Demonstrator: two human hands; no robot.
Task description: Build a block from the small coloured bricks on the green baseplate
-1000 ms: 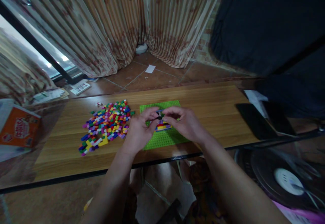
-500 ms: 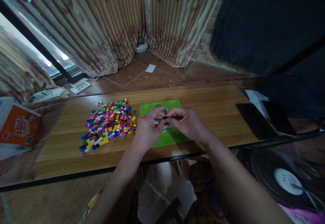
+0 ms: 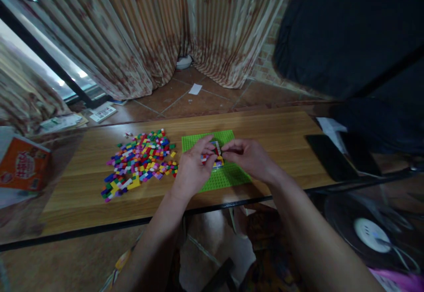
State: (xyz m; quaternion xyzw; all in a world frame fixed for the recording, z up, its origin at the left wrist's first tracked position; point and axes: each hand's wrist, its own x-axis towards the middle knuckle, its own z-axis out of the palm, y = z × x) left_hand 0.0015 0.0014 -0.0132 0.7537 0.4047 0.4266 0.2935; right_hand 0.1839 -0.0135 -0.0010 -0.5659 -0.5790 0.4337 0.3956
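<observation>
Since a moment ago the two hands have drawn slightly apart over the small multicoloured brick stack (image 3: 215, 154), which now shows between them on the green studded baseplate (image 3: 228, 175). The baseplate lies on a long wood-grain table (image 3: 278, 137) over a brown tiled floor (image 3: 198, 100), with striped curtains (image 3: 215, 22) behind, a loose pile of small coloured bricks (image 3: 139, 161) to its left, and an orange printed carton (image 3: 23, 166) whose writing is unreadable. The left hand (image 3: 192, 172) holds the stack with curled fingertips, while the right hand (image 3: 248, 159) pinches narrowly at its right edge.

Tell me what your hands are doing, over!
Left hand and right hand pinching small brick stack over green baseplate. Loose brick pile left. Nothing blocking.
</observation>
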